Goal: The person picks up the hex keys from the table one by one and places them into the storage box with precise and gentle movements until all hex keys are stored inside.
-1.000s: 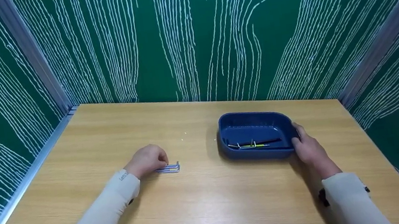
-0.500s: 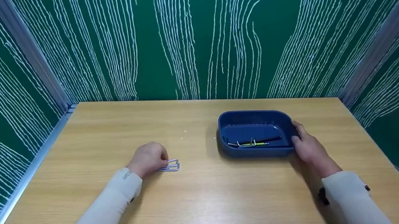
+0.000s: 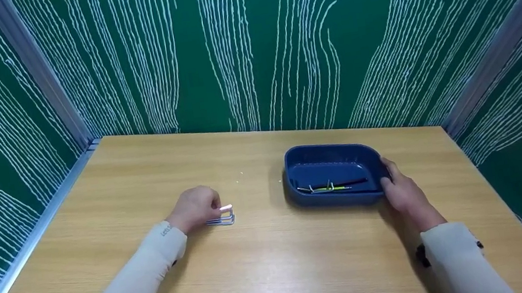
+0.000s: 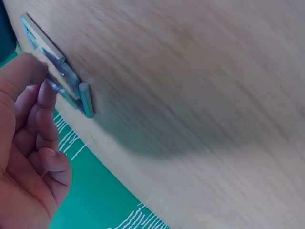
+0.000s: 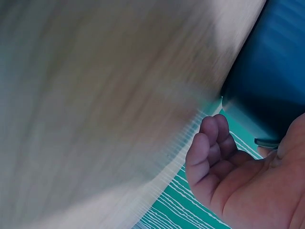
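Left hand (image 3: 194, 208) is the nearer, pinching one key; right hand (image 3: 402, 194) grips the right end of the blue tray (image 3: 337, 199); bent metal keys (image 4: 71, 78) lie just rightward of the left fingertips, long axes left-to-right, towards the tray.

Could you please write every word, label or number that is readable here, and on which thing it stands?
"Lets", on the left sleeve cuff; the letters after it are too small and blurred to read.
Nothing readable on the blue box or bent metal rods.
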Motion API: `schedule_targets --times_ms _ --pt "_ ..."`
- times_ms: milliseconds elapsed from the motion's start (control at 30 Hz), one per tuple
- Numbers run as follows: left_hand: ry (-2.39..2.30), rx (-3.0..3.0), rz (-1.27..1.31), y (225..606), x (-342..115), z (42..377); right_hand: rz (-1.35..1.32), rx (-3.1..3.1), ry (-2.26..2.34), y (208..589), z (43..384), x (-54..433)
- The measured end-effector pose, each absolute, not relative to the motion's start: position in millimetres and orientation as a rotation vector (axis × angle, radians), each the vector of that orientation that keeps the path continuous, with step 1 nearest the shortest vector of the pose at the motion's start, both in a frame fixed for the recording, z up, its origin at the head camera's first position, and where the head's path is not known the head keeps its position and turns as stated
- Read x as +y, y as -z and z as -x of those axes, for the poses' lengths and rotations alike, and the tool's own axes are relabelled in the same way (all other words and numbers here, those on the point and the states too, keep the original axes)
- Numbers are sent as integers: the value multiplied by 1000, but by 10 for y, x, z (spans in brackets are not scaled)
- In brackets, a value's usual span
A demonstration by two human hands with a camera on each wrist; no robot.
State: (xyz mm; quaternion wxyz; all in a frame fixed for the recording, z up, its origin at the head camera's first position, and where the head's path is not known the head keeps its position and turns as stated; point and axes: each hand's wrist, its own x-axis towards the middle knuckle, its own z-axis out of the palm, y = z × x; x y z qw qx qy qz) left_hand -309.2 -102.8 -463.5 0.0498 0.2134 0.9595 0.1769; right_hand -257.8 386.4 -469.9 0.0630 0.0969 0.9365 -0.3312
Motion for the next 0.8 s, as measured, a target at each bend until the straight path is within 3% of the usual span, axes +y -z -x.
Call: schedule_targets --times_ms 800 --pt "-794 2953 -785 4454 -647 3063 -297 2823 1002 4709 2584 3877"
